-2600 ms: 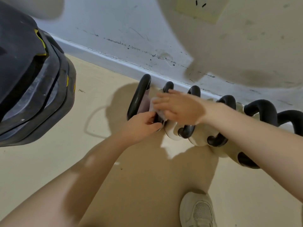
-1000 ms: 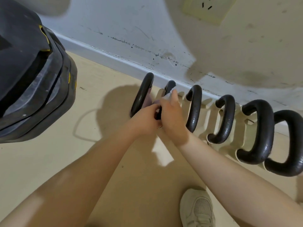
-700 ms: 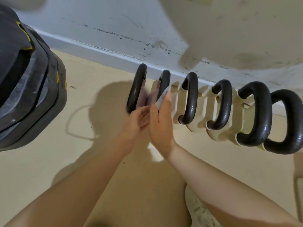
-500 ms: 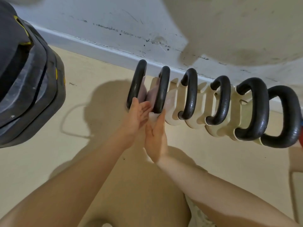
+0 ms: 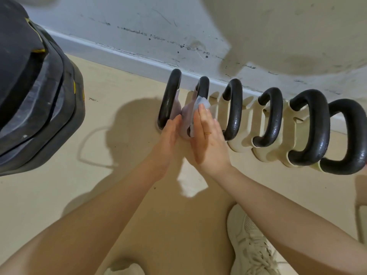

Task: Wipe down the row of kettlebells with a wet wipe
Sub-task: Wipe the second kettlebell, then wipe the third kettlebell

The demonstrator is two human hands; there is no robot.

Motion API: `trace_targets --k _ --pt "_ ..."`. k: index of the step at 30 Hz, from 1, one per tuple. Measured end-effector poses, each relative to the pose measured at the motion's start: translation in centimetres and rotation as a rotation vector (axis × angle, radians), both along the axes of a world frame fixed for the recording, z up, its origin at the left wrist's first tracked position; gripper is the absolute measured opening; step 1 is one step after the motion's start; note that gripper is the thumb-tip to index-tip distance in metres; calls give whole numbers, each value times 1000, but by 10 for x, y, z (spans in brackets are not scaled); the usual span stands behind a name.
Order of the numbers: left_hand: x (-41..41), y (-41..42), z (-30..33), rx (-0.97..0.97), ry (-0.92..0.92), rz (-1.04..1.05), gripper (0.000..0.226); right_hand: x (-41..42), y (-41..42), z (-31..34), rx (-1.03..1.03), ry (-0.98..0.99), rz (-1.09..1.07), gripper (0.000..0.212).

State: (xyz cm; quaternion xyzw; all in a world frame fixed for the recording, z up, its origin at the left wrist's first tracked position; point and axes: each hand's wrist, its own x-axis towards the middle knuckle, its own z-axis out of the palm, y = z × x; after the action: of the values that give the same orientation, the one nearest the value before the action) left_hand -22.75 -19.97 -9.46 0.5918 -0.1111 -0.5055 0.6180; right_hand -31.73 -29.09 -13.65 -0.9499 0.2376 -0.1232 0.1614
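Half the wet wipe point(image 5: 202, 103) hides behind the right hand point(image 5: 208, 139).

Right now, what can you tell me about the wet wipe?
The wet wipe is a small, thin, whitish sheet, crumpled and slightly see-through. It lies against the body of the second kettlebell from the left, just below its black handle. The right hand presses it there with straight fingers, hiding most of it. Only the top edge pokes out past the fingertips.
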Motion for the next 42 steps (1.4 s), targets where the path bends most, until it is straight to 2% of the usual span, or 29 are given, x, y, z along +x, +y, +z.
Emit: trace_targets --k 3,5,7,12,17,20,21,23,27,30,32,35,36,40,42 --pt "-1 -1 10 -27 -70 -12 34 -5 -15 -3 -273 5 151 58" --pt "3 -1 10 -46 -91 17 40 -4 -21 -9 -488 17 292 47" --pt "5 1 10 -42 -128 24 43 -1 -25 -14 -618 19 394 39" --pt "6 5 10 -3 -257 84 48 1 -33 -13 -709 40 513 36" --pt "10 11 16 17 -285 137 52 3 -42 -15 -876 170 677 34" --pt "12 13 19 53 -302 173 55 6 -32 -15 -978 283 783 18" --pt "13 13 21 63 -313 177 56 7 -26 -15 -955 285 786 9" --pt "16 10 29 62 -355 190 52 10 -12 -13 -759 207 700 19" --pt "25 -5 51 96 -388 284 51 18 8 33 -32 -35 495 37" --pt "22 -21 60 73 -430 328 40 23 -24 84 354 -68 203 33" --pt "14 -34 62 59 -432 339 30 21 -56 102 486 -187 -53 32" --pt "0 -55 53 96 -436 286 20 16 -101 111 698 -259 -375 55" --pt "-5 -63 48 140 -451 231 19 12 -116 109 777 -273 -457 57" --pt "-18 -95 41 243 -355 22 22 5 -159 101 965 -380 -697 21" --pt "-19 -113 45 375 -469 -142 34 8 -171 95 901 -387 -677 15"
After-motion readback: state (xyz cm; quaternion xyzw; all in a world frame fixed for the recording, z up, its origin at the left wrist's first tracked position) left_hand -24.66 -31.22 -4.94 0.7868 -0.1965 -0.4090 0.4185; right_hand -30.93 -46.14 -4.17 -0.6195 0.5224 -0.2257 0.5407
